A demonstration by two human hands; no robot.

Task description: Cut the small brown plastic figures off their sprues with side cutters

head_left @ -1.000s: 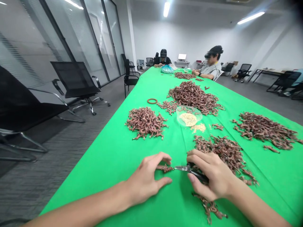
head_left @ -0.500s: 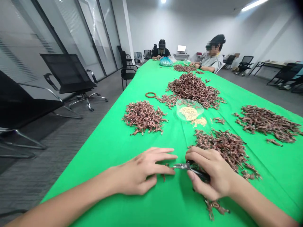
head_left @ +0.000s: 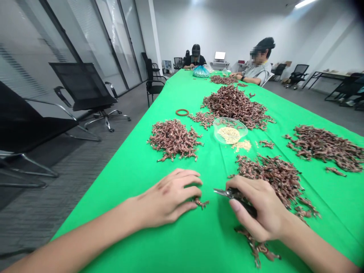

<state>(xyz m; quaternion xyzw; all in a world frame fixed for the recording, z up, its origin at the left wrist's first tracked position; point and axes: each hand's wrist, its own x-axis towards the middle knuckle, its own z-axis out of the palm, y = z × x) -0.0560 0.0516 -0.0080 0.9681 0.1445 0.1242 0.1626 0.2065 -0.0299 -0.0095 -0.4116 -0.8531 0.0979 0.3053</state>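
Copper-brown knobbly sprig [head_left: 200,203] sits beside the left hand's [head_left: 167,197] curled fingers; right hand's [head_left: 260,208] fingers clamp pliers [head_left: 227,193].

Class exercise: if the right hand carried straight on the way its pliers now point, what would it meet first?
Probably the left hand: the pliers in the right hand aim at its fingers, just above the small brown clump. Depth is hard to judge here.

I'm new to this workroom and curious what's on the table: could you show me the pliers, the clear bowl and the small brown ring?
Pliers [head_left: 227,193]: head view, on the steel nose.
Clear bowl [head_left: 231,119]: head view, on the far rim.
Small brown ring [head_left: 182,112]: head view, on the band.
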